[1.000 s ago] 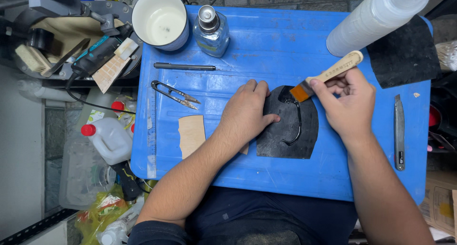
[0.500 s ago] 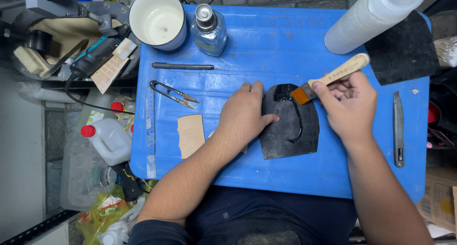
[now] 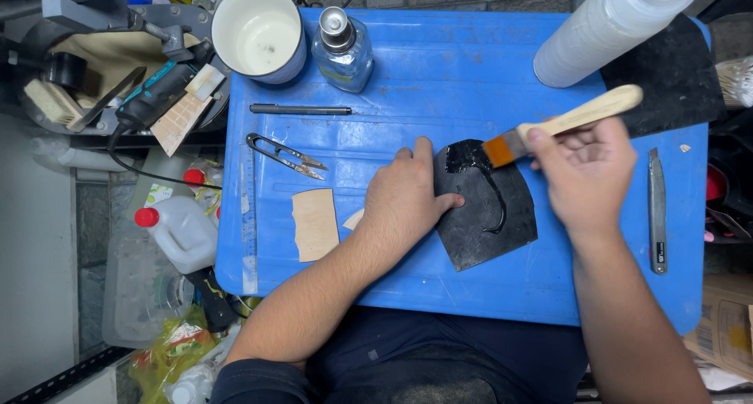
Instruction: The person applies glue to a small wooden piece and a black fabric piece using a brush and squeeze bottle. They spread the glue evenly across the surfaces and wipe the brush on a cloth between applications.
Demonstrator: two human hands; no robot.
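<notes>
While left hand [image 3: 404, 198] pins leather piece [image 3: 486, 216], brush [image 3: 549, 125] touches it.

black leather piece [image 3: 486, 216] lies flat, glossy wet streak under orange-bristled wooden brush [image 3: 549, 128].

On the worktop [image 3: 439, 74], the leather piece [image 3: 486, 216] lies in the middle, with the left hand [image 3: 404, 200] pressing its left edge and the right hand [image 3: 584, 172] holding the brush [image 3: 549, 125] over its far corner. Left of it lie the small offcut [image 3: 314, 223], the snips [image 3: 286, 154] and the pen [image 3: 300, 109]. Behind them stand the cup [image 3: 259, 31] and bottle [image 3: 341, 47], and at the right edge lies what seems a knife [image 3: 657, 212].
</notes>
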